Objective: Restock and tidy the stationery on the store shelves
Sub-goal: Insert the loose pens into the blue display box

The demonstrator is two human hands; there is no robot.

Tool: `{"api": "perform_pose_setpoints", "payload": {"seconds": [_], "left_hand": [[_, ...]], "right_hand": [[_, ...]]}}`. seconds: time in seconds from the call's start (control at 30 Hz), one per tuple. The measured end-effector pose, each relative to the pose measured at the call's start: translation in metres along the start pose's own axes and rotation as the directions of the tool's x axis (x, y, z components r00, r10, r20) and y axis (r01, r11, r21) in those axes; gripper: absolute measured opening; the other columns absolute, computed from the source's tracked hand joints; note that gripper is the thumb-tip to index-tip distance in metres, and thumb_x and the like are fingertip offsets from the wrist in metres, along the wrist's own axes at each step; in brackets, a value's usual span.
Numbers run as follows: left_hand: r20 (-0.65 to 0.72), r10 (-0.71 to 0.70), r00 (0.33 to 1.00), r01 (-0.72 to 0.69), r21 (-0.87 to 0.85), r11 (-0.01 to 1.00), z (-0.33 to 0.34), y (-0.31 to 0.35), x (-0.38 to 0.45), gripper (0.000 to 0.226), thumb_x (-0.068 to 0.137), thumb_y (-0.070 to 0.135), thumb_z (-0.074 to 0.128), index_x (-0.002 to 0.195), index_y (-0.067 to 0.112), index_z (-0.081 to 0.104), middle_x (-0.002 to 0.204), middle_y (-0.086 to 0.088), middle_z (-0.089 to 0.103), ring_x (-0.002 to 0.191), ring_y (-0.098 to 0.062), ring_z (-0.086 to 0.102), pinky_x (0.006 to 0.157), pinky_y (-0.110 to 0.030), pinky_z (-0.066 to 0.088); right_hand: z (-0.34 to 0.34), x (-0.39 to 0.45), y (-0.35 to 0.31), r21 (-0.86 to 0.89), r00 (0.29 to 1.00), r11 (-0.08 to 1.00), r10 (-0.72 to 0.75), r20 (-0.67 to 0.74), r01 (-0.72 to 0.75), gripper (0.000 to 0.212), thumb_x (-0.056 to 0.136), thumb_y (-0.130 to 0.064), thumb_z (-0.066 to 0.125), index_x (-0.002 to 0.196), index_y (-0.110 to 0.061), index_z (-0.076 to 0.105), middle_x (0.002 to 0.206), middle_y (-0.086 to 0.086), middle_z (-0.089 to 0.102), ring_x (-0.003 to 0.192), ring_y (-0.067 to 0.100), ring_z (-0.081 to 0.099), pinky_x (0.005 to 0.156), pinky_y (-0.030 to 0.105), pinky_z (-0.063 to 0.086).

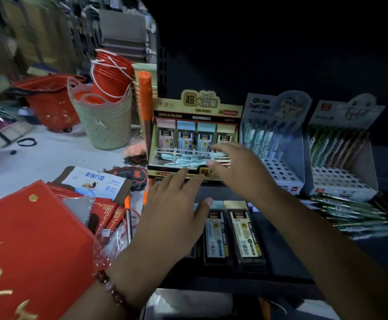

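the room is dim, and the upper right part is almost black. a pale floor [38, 155] shows on the left. on it stand a red shopping basket [49, 105] and stacked green baskets [105, 125]. blurred shelves [38, 31] rise far behind.

I see the yellow display box [197, 135] as printed cardboard with a slightly glossy face. The two white display boxes [273, 144] beside it look like matt cardboard too, with punched holes in the base. The lead cases [232, 236] lying on the dark matt shelf [280, 257] seem to be hard plastic with shiny paper labels. The loose pens [352, 215] look like smooth plastic. The red banner [26, 250] appears as soft cloth with golden embroidery and a metal stud. The stacked green baskets [105, 121] are matt plastic; the red buckets [109, 77] are glossier plastic.
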State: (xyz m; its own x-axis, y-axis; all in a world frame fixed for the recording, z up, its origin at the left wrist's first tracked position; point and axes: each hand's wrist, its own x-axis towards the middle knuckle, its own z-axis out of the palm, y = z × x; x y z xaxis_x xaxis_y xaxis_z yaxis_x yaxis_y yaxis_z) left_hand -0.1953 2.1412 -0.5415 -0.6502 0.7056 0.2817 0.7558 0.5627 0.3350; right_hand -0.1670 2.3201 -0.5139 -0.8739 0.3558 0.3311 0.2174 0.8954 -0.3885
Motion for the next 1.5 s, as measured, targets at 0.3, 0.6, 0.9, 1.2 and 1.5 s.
{"api": "perform_pose_setpoints", "payload": {"seconds": [0.3,0.6,0.9,1.2,1.5], "left_hand": [[-0.025,-0.016,1.000,0.016,-0.013,1.000,-0.016,-0.021,-0.016,0.060,0.092,0.054,0.027,0.146,0.030,0.036,0.157,-0.004,0.030,0.142,-0.022,0.028,0.113,-0.037,0.022],[-0.019,-0.055,0.998,0.054,-0.046,0.997,-0.026,-0.035,-0.022,0.055,0.099,0.051,0.034,0.150,0.034,0.024,0.162,0.002,0.014,0.145,-0.019,0.015,0.115,-0.033,0.015],[-0.063,-0.051,0.997,0.046,-0.077,0.996,-0.027,-0.039,-0.021,0.050,0.099,0.049,0.038,0.145,0.031,0.035,0.155,0.003,0.027,0.139,-0.016,0.026,0.108,-0.033,0.024],[-0.032,-0.038,0.999,0.035,-0.094,0.995,-0.023,-0.031,-0.019,0.054,0.099,0.049,0.035,0.149,0.029,0.030,0.160,-0.001,0.019,0.144,-0.019,0.019,0.113,-0.036,0.021],[-0.123,-0.093,0.988,0.056,-0.277,0.959,-0.025,-0.028,-0.016,0.052,0.100,0.047,0.039,0.148,0.030,0.035,0.154,0.006,0.033,0.140,-0.013,0.029,0.111,-0.029,0.026]], "right_hand": [[0.036,0.056,-0.020,-0.298,0.932,0.953,0.054,0.358,0.059,0.054,0.101,-0.039,0.043,0.150,-0.020,0.032,0.153,0.011,0.038,0.135,0.029,0.042,0.108,0.040,0.038],[0.033,0.091,-0.021,-0.394,0.839,0.916,0.157,0.521,0.074,0.048,0.095,-0.037,0.056,0.136,-0.012,0.048,0.139,0.010,0.050,0.115,0.024,0.053,0.089,0.031,0.043],[0.037,0.089,-0.032,-0.387,0.810,0.916,0.146,0.568,0.106,0.042,0.099,-0.018,0.049,0.139,-0.006,0.040,0.128,0.013,0.050,0.103,0.023,0.052,0.080,0.029,0.042],[0.036,0.079,-0.026,-0.329,0.828,0.939,0.102,0.551,0.103,0.029,0.103,-0.025,0.044,0.127,-0.009,0.042,0.114,0.010,0.047,0.082,0.015,0.047,0.066,0.030,0.037],[0.001,0.066,-0.033,0.256,0.959,0.957,0.064,0.278,-0.138,0.009,0.102,-0.019,0.045,0.109,-0.018,0.051,0.091,0.002,0.057,0.075,0.015,0.055,0.064,0.029,0.046]]}}
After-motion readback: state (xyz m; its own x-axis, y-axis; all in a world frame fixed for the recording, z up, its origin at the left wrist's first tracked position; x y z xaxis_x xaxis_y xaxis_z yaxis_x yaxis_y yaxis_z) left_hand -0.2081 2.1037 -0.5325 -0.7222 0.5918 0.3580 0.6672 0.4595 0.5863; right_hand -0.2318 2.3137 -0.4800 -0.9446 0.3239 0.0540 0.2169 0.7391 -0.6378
